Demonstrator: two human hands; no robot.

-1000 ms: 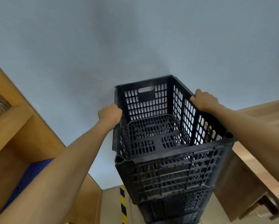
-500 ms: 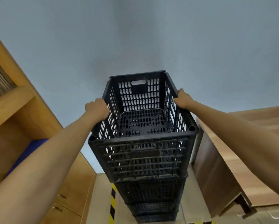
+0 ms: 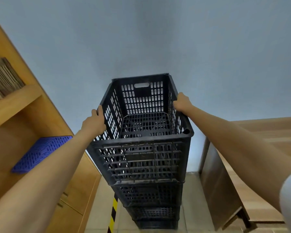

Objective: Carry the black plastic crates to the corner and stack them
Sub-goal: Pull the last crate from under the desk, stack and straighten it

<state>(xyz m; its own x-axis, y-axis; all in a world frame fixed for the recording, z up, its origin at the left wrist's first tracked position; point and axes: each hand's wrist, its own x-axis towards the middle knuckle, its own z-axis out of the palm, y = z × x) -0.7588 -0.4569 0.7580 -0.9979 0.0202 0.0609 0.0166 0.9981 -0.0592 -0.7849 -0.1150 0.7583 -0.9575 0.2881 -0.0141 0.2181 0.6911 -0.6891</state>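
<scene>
A tall stack of black slotted plastic crates (image 3: pixel 151 195) rises from the floor against the grey wall. The top black crate (image 3: pixel 141 158) sits squarely on the ones below it, and it is empty inside. My left hand (image 3: pixel 95 121) grips the top crate's left rim, fingers curled over the edge. My right hand (image 3: pixel 181 102) grips the right rim farther back. Both arms reach forward over the stack.
A wooden shelf unit (image 3: pixel 15 105) stands close on the left, holding a blue slotted panel (image 3: pixel 42 152) and cardboard sheets (image 3: pixel 3 78). A wooden cabinet (image 3: pixel 252 165) flanks the stack on the right. Yellow-black hazard tape (image 3: pixel 113 214) runs along the tiled floor beside the stack.
The top crate went from tilted and off to the right to level and centred on the stack. Both hands kept their grip on its rims, and my view pulled back slightly.
</scene>
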